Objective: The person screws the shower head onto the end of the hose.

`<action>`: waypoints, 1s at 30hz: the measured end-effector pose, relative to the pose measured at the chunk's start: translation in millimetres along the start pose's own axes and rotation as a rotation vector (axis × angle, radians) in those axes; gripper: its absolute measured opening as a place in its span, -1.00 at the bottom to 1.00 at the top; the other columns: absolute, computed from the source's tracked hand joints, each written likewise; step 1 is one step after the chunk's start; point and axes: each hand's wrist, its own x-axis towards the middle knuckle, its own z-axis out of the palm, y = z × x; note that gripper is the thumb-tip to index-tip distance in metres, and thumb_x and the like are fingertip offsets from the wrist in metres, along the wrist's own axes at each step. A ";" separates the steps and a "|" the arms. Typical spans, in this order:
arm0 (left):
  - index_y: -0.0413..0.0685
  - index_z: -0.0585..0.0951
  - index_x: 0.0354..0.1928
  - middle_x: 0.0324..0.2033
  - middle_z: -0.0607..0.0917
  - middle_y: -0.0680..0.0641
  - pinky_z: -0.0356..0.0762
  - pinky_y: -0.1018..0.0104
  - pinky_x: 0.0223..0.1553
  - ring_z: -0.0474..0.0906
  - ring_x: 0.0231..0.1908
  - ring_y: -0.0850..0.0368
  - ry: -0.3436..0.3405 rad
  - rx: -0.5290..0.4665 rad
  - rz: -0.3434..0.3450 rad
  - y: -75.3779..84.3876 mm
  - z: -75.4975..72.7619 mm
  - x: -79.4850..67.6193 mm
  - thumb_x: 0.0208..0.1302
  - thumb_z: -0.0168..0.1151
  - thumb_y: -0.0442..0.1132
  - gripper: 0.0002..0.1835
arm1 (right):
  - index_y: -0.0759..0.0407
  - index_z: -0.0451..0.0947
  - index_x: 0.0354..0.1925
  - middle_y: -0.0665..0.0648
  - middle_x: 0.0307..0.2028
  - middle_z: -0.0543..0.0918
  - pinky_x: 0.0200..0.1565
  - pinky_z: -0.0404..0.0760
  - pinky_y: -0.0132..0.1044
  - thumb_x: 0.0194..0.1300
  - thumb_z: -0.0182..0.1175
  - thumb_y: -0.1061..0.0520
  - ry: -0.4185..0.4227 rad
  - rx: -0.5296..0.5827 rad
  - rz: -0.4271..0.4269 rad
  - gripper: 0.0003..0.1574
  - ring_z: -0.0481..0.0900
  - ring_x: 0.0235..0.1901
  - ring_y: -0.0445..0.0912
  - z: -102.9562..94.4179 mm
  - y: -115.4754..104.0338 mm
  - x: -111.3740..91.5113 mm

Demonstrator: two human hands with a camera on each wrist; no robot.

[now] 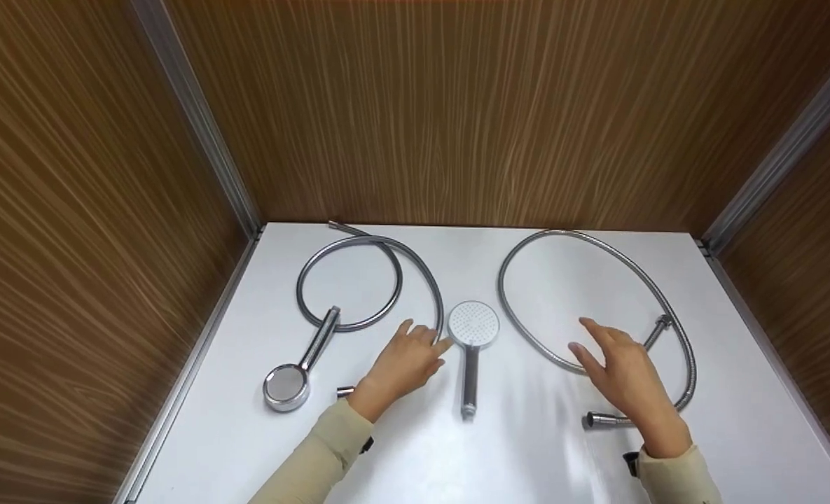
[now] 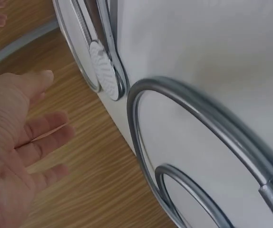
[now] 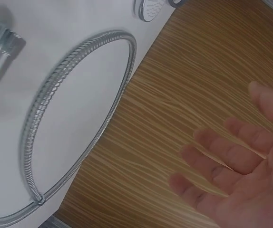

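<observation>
In the head view my left hand (image 1: 404, 360) hovers over the white table, fingers loosely bent and holding nothing. Nearest to it are a shower head (image 1: 473, 325) with a white nozzle face and grey handle, and a smooth grey shower hose (image 1: 301, 283) lying coiled. My right hand (image 1: 625, 371), thumb and fingers apart, is above a ribbed metal shower hose (image 1: 502, 283) laid in a wide loop. Both wrist views show relaxed, empty fingers. A chrome shower head (image 1: 286, 386) lies at the left, its handle end against the smooth hose.
Wood-patterned panels (image 1: 429, 112) enclose the white table (image 1: 527, 455) at the back and both sides. Metal strips (image 1: 204, 112) run along the corners. One end fitting (image 1: 600, 419) of the ribbed hose lies below the right hand; a smooth-hose end (image 1: 344, 392) shows beside the left wrist.
</observation>
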 end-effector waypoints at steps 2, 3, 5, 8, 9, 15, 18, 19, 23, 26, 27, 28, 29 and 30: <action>0.26 0.65 0.28 0.06 0.76 0.00 0.57 0.03 0.30 0.67 0.14 0.05 0.004 0.029 0.018 3.7 3.3 0.7 0.40 0.40 0.06 -0.55 | 0.39 0.62 0.21 0.50 -0.07 0.75 -0.06 0.68 0.31 0.22 0.49 0.29 0.027 -0.019 -0.036 -0.40 0.72 -0.07 0.42 1.5 2.9 -3.2; 0.27 0.65 0.29 0.08 0.75 -0.01 0.58 0.03 0.30 0.65 0.17 0.05 0.001 0.040 0.030 5.6 4.9 1.0 0.39 0.40 0.07 -0.54 | 0.38 0.63 0.19 0.49 -0.11 0.76 -0.10 0.69 0.29 0.19 0.50 0.30 0.037 -0.024 -0.050 -0.41 0.73 -0.10 0.41 2.1 4.4 -5.1; 0.30 0.63 0.29 0.11 0.72 -0.02 0.58 0.03 0.31 0.63 0.20 0.04 -0.012 0.053 0.056 9.8 9.2 1.4 0.37 0.42 0.07 -0.53 | 0.38 0.65 0.16 0.46 -0.16 0.77 -0.15 0.70 0.25 0.15 0.52 0.33 0.047 -0.032 -0.071 -0.42 0.74 -0.14 0.38 3.4 7.5 -9.5; 0.35 0.64 0.29 0.13 0.72 -0.01 0.59 0.03 0.30 0.63 0.21 0.04 -0.043 0.058 0.087 15.7 15.1 1.0 0.34 0.45 -0.02 -0.52 | 0.38 0.66 0.13 0.41 -0.20 0.78 -0.20 0.71 0.21 0.10 0.53 0.36 0.036 -0.036 -0.087 -0.41 0.74 -0.19 0.33 5.6 11.4 -16.7; 0.37 0.64 0.29 0.13 0.72 -0.01 0.59 0.03 0.30 0.63 0.21 0.04 -0.054 0.059 0.093 17.2 16.7 0.6 0.33 0.46 -0.05 -0.52 | 0.37 0.66 0.13 0.40 -0.20 0.78 -0.20 0.71 0.21 0.10 0.53 0.36 0.027 -0.038 -0.087 -0.42 0.75 -0.19 0.32 6.5 12.4 -19.0; 0.44 0.65 0.28 0.12 0.73 0.02 0.60 0.07 0.27 0.65 0.16 0.05 -0.075 0.064 0.113 22.5 24.6 1.5 0.32 0.45 -0.19 -0.48 | 0.37 0.69 0.07 0.40 -0.17 0.79 -0.18 0.73 0.17 0.05 0.55 0.40 -0.001 -0.045 -0.067 -0.45 0.77 -0.18 0.29 11.1 17.2 -31.3; 0.46 0.65 0.27 0.11 0.73 0.04 0.60 0.10 0.23 0.65 0.13 0.06 -0.075 0.071 0.123 24.4 27.0 4.3 0.31 0.45 -0.18 -0.48 | 0.36 0.70 0.04 0.38 -0.17 0.79 -0.18 0.74 0.15 0.03 0.55 0.43 -0.006 -0.056 -0.053 -0.46 0.77 -0.19 0.28 12.5 19.8 -37.6; 0.46 0.66 0.27 0.11 0.73 0.04 0.60 0.11 0.22 0.65 0.12 0.06 -0.077 0.075 0.126 24.9 27.6 5.2 0.31 0.45 -0.17 -0.49 | 0.35 0.71 0.03 0.37 -0.18 0.79 -0.18 0.74 0.15 0.03 0.56 0.43 -0.010 -0.061 -0.049 -0.47 0.77 -0.19 0.27 13.1 20.3 -39.7; 0.50 0.67 0.24 0.13 0.73 0.05 0.62 0.11 0.20 0.66 0.11 0.07 -0.082 0.080 0.140 27.3 29.7 7.9 0.29 0.48 -0.12 -0.50 | 0.34 0.71 0.01 0.32 -0.18 0.79 -0.18 0.74 0.12 0.02 0.56 0.42 -0.044 -0.077 -0.027 -0.48 0.78 -0.20 0.22 15.3 22.9 -48.7; 0.53 0.69 0.21 0.13 0.74 0.06 0.64 0.11 0.19 0.66 0.12 0.08 -0.084 0.082 0.148 29.2 31.0 9.6 0.27 0.49 -0.09 -0.52 | 0.34 0.71 0.01 0.32 -0.16 0.78 -0.16 0.74 0.13 0.04 0.56 0.41 -0.070 -0.084 -0.009 -0.50 0.78 -0.19 0.23 16.5 24.4 -53.8; 0.55 0.70 0.19 0.13 0.74 0.07 0.64 0.11 0.19 0.66 0.12 0.09 -0.087 0.082 0.148 29.9 31.3 10.1 0.27 0.49 -0.08 -0.53 | 0.34 0.71 0.01 0.33 -0.15 0.78 -0.15 0.74 0.13 0.05 0.55 0.40 -0.077 -0.086 -0.002 -0.50 0.78 -0.19 0.24 16.4 24.6 -54.9; 0.55 0.70 0.18 0.13 0.74 0.07 0.64 0.10 0.19 0.66 0.12 0.09 -0.090 0.083 0.149 30.6 31.6 10.7 0.27 0.50 -0.07 -0.54 | 0.35 0.71 0.02 0.34 -0.14 0.78 -0.14 0.74 0.14 0.07 0.55 0.39 -0.086 -0.089 0.008 -0.51 0.77 -0.18 0.25 16.3 24.8 -55.8; 0.56 0.71 0.17 0.12 0.74 0.08 0.64 0.11 0.19 0.66 0.12 0.10 -0.093 0.087 0.152 31.3 31.9 11.3 0.27 0.50 -0.05 -0.56 | 0.35 0.71 0.03 0.35 -0.12 0.78 -0.14 0.74 0.15 0.08 0.54 0.39 -0.097 -0.086 0.020 -0.51 0.77 -0.17 0.26 15.9 25.0 -56.7; 0.57 0.71 0.17 0.11 0.75 0.08 0.64 0.11 0.19 0.66 0.12 0.10 -0.097 0.091 0.154 32.0 32.3 11.9 0.27 0.50 -0.04 -0.56 | 0.34 0.70 0.04 0.36 -0.10 0.78 -0.13 0.74 0.15 0.09 0.54 0.39 -0.110 -0.085 0.034 -0.51 0.77 -0.16 0.27 15.4 25.0 -57.3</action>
